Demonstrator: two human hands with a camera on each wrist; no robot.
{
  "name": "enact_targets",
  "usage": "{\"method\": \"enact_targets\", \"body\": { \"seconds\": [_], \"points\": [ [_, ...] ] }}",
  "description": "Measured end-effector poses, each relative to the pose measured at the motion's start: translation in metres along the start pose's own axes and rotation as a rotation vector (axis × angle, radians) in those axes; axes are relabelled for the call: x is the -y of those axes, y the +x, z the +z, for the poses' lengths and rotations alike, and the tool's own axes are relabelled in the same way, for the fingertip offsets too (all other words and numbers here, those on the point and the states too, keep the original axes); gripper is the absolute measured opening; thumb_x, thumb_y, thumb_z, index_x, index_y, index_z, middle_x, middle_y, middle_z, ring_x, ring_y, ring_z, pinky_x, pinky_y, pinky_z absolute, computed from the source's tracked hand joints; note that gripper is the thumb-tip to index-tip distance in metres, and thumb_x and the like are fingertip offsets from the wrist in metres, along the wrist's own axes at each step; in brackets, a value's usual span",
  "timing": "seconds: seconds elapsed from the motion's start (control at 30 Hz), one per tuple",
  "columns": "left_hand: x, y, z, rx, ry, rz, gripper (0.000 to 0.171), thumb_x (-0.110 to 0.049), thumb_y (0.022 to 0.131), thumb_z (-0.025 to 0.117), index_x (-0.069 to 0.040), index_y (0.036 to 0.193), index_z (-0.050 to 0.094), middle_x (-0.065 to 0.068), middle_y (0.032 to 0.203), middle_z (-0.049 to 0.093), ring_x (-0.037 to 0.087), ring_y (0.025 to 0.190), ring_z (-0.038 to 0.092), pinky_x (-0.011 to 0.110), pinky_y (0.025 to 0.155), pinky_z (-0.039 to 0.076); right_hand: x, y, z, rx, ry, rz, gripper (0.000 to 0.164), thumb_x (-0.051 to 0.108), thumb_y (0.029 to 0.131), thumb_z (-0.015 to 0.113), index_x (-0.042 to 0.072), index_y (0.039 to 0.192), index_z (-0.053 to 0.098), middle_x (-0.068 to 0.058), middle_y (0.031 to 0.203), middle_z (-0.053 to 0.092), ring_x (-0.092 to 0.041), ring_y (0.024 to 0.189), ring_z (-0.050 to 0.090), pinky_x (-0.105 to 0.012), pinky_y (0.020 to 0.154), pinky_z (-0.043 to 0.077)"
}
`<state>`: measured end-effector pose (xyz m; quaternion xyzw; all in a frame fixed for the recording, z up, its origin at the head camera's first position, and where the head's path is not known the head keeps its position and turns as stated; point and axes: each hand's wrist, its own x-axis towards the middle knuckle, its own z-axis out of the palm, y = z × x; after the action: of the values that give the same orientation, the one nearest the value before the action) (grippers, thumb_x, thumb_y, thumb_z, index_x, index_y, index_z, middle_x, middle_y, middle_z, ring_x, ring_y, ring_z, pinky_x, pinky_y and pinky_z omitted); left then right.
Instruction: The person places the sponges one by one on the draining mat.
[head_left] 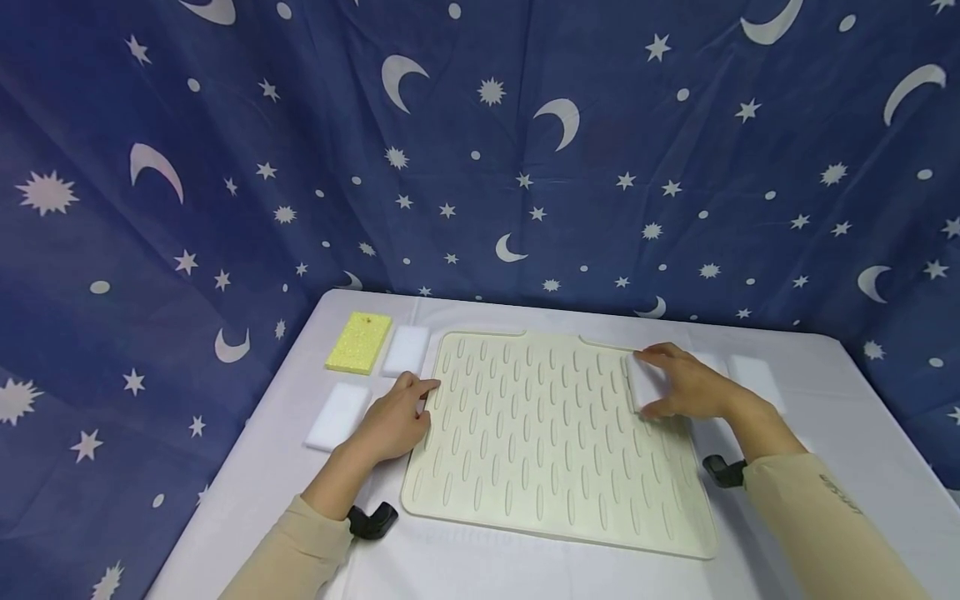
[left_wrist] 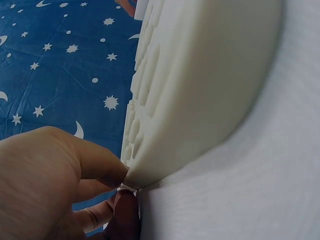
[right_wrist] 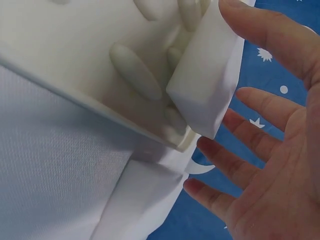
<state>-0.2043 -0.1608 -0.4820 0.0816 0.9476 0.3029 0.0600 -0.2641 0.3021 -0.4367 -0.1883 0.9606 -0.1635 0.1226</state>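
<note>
A cream silicone drying mat [head_left: 540, 450] with raised oval ridges lies on the table. At its left edge my left hand [head_left: 393, 421] pinches the rim between index finger and thumb, which the left wrist view shows up close at the mat [left_wrist: 210, 90]. Over the far right corner, my right hand [head_left: 693, 385] spans a white sponge block [head_left: 647, 382], thumb at one end and fingers at the other. The right wrist view shows the sponge block [right_wrist: 207, 65] on the ridges, slightly tilted, with the fingers spread beside it.
Left of the mat lie a yellow sponge [head_left: 359, 342] and two white blocks, one farther back [head_left: 406, 350] and one nearer [head_left: 339, 417]. More white blocks, such as one at the right [head_left: 756, 382], lie partly behind my right arm. A starry blue curtain [head_left: 480, 167] hangs behind the table.
</note>
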Motion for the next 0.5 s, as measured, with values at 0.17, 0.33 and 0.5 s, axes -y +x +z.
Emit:
{"method": "enact_targets", "body": {
  "seconds": [0.17,0.33,0.5],
  "points": [
    [-0.0009,-0.0002,-0.0009,-0.001,-0.002,0.001,0.052,-0.009,0.096,0.059,-0.009,0.148,0.057,0.006,0.112,0.052,0.017,0.072,0.05,0.03,0.066,0.041,0.0011,0.0014,-0.0005,-0.002,0.002,-0.001,0.105,0.042,0.074,0.092,0.002,0.157,0.041,-0.027,0.158,0.035,-0.051,0.144,0.036,-0.069,0.114,0.034],
    [-0.0002,0.0005,-0.0006,-0.001,0.001,0.007,0.051,-0.008,0.096,0.059,-0.009,0.147,0.057,0.007,0.113,0.053,0.017,0.072,0.05,0.03,0.066,0.042,0.0021,0.0025,-0.0003,-0.004,0.004,-0.001,0.104,0.039,0.074,0.092,0.002,0.157,0.041,-0.026,0.158,0.036,-0.05,0.144,0.036,-0.069,0.114,0.033],
    [-0.0005,0.0,-0.0008,0.001,0.003,0.003,0.052,-0.009,0.096,0.059,-0.01,0.148,0.057,0.006,0.113,0.052,0.017,0.071,0.05,0.03,0.066,0.042,0.0019,0.0041,0.0011,-0.009,-0.002,-0.009,0.102,0.037,0.075,0.091,0.002,0.157,0.042,-0.026,0.158,0.036,-0.05,0.143,0.036,-0.069,0.114,0.033]
  ]
}}
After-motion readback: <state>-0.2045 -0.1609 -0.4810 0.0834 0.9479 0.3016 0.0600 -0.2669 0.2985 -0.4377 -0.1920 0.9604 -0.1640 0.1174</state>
